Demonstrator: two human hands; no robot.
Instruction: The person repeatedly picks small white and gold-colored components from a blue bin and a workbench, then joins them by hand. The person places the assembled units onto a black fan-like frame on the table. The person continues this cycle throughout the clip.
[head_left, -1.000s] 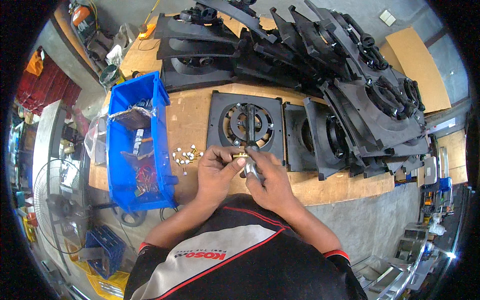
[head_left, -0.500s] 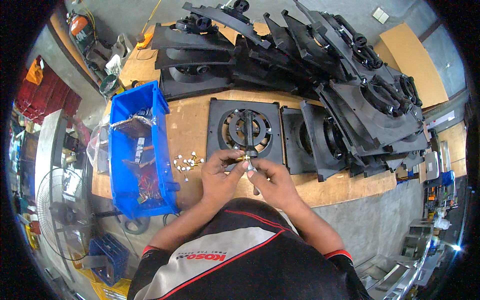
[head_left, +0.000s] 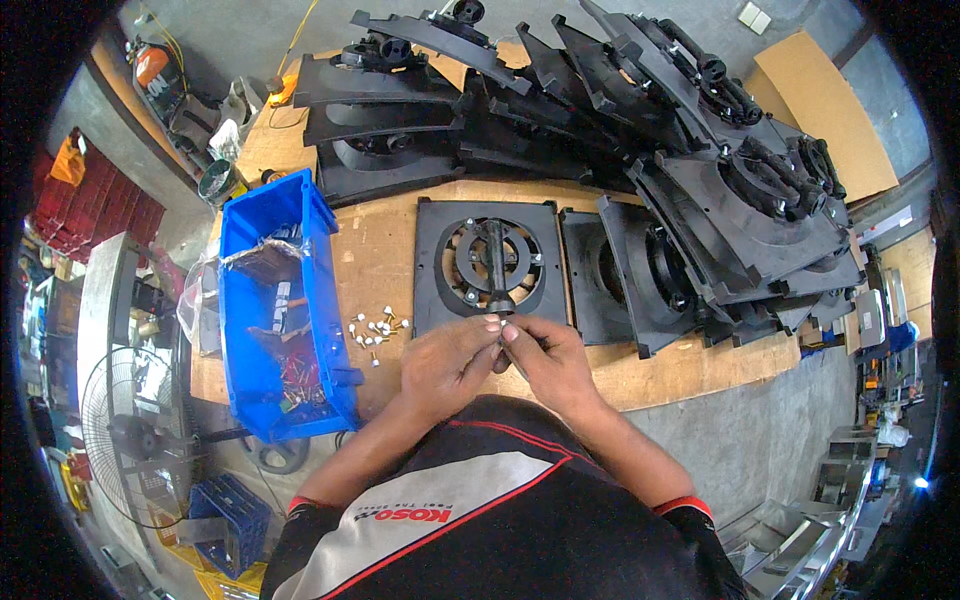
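Observation:
My left hand is closed in a pinch at the near end of a black tube. Its fingers now cover the small brass fitting that showed in them half a second ago. Pressed against it, my right hand is closed too, around a small greyish piece that I cannot make out. The tube reaches over the round, ringed opening of a square black plastic plate, which lies flat beyond my hands. Left of my left hand is a loose cluster of small brass fittings with white caps.
A blue bin with small parts stands on the wooden table at the left. Stacked black plates line the back; more tilted plates crowd the right. A fan stands left of the table.
Both hands have drawn closer together at the tube's near end. The brass fitting, visible before in the left fingers, is now hidden. The view has shifted slightly.

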